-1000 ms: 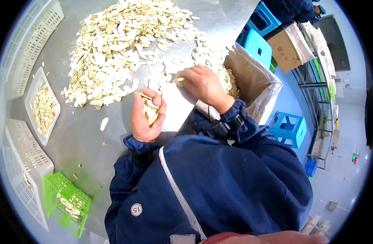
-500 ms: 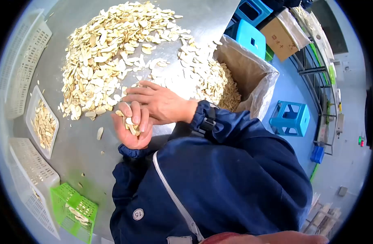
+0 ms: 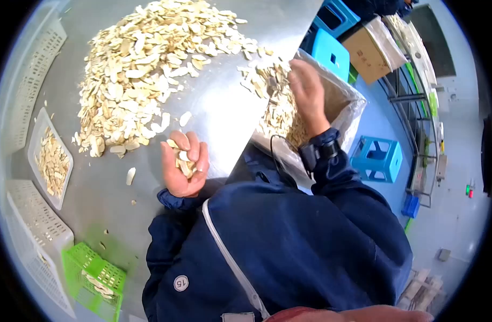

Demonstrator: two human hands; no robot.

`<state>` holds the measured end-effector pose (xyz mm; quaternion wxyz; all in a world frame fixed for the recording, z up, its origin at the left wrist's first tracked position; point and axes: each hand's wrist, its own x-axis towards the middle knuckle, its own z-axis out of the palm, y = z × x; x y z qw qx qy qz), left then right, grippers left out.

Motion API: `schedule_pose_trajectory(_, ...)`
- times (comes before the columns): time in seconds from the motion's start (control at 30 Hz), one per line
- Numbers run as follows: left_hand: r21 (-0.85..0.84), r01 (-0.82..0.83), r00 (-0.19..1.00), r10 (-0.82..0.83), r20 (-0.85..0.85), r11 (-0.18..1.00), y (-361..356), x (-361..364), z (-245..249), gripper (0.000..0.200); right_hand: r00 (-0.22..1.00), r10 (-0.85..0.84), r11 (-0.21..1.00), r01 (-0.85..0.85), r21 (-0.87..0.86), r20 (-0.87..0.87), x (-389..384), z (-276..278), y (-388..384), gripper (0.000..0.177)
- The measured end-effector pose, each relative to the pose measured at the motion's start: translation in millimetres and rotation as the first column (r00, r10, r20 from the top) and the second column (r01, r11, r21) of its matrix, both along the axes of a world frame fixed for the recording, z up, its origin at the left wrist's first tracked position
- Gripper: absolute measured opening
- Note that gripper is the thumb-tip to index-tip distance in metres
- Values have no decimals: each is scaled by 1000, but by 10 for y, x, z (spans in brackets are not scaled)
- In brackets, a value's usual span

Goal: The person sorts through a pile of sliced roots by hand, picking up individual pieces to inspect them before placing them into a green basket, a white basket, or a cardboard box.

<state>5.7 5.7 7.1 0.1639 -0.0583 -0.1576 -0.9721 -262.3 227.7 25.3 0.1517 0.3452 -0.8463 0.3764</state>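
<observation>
Thin, oblong, cream-yellow slices (image 3: 181, 160), dry and slightly curled, lie bunched in the left hand (image 3: 184, 170). Its fingers are curled around them just above the steel tabletop (image 3: 219, 110). The right hand (image 3: 309, 88), fingers flat and together, lies on more of them at the plastic-lined box (image 3: 345, 104). A large heap (image 3: 144, 64) lies beyond.

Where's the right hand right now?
Head view, upper right: the right hand is over the bag-lined box at the right edge of the table, beside loose slices.
</observation>
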Motion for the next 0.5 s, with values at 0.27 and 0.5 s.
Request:
schedule_pose_trajectory(0.27,25,51,997,-52,60,998,-42,-2,-69,39,994,-19,985,1,175,104,-39,120,306,39)
schedule_pose_trajectory(0.5,-3,23,994,-23,109,1000,-53,19,-60,40,798,565,805,-478,351,-210,47,26,-812,46)
